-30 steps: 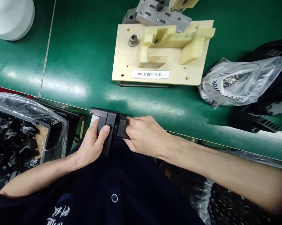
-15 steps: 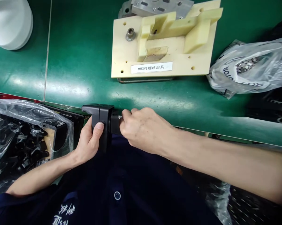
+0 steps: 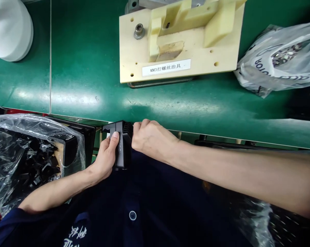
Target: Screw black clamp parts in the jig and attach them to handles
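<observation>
A black plastic housing (image 3: pixel 122 144) with ribs along its upper right edge is held just below the front edge of the green workbench (image 3: pixel 93 68). My left hand (image 3: pixel 107 152) grips it from the left, thumb laid across its face. Against its ribbed right side, my right hand (image 3: pixel 153 137) is closed with the knuckles up. What those curled fingers hold, if anything, is hidden behind the hand.
On the bench stands a cream fixture (image 3: pixel 175 48) with a printed label. A clear plastic bag of metal parts (image 3: pixel 280 63) lies at right, a white container (image 3: pixel 10 31) at far left. At lower left is a plastic-lined bin (image 3: pixel 75 144) of black parts.
The housing has turned in my left hand, so its ribbed side now shows more. Both hands have shifted slightly in view, and the bench view has shifted too.
</observation>
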Demonstrator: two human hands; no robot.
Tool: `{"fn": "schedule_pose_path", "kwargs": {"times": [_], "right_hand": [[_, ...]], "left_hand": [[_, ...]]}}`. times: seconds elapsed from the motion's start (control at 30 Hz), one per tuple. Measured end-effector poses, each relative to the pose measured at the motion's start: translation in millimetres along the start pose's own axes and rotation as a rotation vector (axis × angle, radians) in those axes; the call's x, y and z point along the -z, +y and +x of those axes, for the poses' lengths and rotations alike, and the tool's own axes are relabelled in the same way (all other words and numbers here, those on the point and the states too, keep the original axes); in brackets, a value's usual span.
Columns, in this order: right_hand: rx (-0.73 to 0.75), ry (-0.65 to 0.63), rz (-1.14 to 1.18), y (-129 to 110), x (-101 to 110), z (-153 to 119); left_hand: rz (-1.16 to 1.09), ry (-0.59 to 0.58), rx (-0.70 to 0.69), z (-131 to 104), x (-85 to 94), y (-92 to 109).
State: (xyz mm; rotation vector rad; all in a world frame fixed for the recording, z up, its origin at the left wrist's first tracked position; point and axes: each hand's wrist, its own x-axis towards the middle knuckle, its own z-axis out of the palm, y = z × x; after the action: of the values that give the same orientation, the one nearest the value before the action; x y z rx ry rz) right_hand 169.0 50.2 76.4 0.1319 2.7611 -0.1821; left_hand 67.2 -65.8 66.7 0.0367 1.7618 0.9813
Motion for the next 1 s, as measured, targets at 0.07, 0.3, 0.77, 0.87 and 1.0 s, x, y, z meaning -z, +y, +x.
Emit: {"fn": "schedule_pose_path", "kwargs": {"times": [0.07,0.3,0.77,0.87,1.0], "right_hand": [[0.009,0.016,-0.002,0.0,1.9,3.7],[0.114,-0.083,0.244,1.8,22.5,2.3],[-0.258,0.257,0.550,9.1,-7.5,-6.6],[-0.319,0.534,0.915,10.8,-21.4,-14.0],[-0.238,0.785,1.568,-9.5,-41.9,-24.0]], "left_hand": [[-0.049,0.007,0.059,-1.8,-4.2,2.1],[0.089,0.078,-0.260,-8.6,4.5,3.8],[0.582,0.036,-0.674,-7.7,25.7,-3.0],[0.514,0.089,-0.742,-4.7,22.3,6.4],[0.263,0.092,-0.718,6.5,8.4,17.4]]}}
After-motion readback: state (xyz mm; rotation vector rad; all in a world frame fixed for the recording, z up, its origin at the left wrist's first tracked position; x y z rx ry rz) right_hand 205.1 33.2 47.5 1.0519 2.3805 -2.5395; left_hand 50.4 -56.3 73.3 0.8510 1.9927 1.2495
